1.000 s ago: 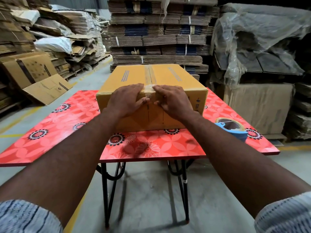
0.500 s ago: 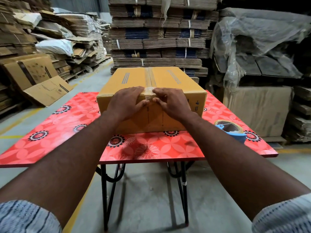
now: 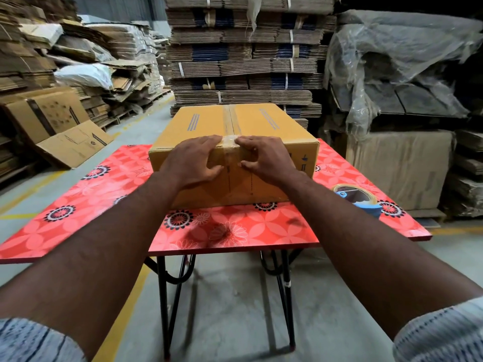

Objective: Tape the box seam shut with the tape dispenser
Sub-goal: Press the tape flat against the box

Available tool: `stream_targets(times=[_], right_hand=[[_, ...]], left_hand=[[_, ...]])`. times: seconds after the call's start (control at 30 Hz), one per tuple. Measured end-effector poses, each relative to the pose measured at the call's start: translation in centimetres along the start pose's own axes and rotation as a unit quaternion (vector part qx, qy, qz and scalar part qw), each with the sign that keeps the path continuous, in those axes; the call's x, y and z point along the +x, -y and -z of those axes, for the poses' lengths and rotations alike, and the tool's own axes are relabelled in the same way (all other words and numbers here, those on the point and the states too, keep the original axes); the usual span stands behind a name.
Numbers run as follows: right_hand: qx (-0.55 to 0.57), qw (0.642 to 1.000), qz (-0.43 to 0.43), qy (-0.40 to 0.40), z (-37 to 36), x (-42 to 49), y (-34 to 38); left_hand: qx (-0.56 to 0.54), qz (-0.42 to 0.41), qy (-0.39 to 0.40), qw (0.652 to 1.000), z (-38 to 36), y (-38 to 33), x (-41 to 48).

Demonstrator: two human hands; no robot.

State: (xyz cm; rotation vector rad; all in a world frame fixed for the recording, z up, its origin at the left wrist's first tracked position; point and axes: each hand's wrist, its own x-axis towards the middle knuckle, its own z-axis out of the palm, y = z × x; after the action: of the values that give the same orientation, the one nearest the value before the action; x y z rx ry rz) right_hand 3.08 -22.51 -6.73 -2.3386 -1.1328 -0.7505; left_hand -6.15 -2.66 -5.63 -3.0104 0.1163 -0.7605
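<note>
Thumbs slid lower; left hand (image 3: 194,163), right hand (image 3: 266,159) press tape (image 3: 230,139) on box (image 3: 264,121).

The left hand (image 3: 193,160) and right hand (image 3: 266,158) press tape (image 3: 230,139) onto the box (image 3: 264,121) edge.

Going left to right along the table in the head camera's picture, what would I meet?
Left hand → strip of tape → right hand → blue tape dispenser.

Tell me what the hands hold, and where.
Nothing held: left hand and right hand press the tape over the near top edge of the box.
</note>
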Motion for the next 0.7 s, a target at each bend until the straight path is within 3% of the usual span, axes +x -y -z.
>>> stream_targets(times=[0.3,0.47,0.7], right_hand=[[0.063,0.998,-0.015,-0.029,0.2,0.1,0.4],[0.073,0.997,-0.016,-0.032,0.2,0.2,0.4],[0.075,0.996,-0.033,-0.041,0.2,0.1,0.9]], left_hand=[[-0.093,0.127,-0.074,0.985,-0.2,-2.1,0.3],[-0.055,0.154,-0.12,0.979,-0.9,-3.1,0.7],[-0.039,0.13,-0.102,0.985,-0.9,-2.6,0.4]])
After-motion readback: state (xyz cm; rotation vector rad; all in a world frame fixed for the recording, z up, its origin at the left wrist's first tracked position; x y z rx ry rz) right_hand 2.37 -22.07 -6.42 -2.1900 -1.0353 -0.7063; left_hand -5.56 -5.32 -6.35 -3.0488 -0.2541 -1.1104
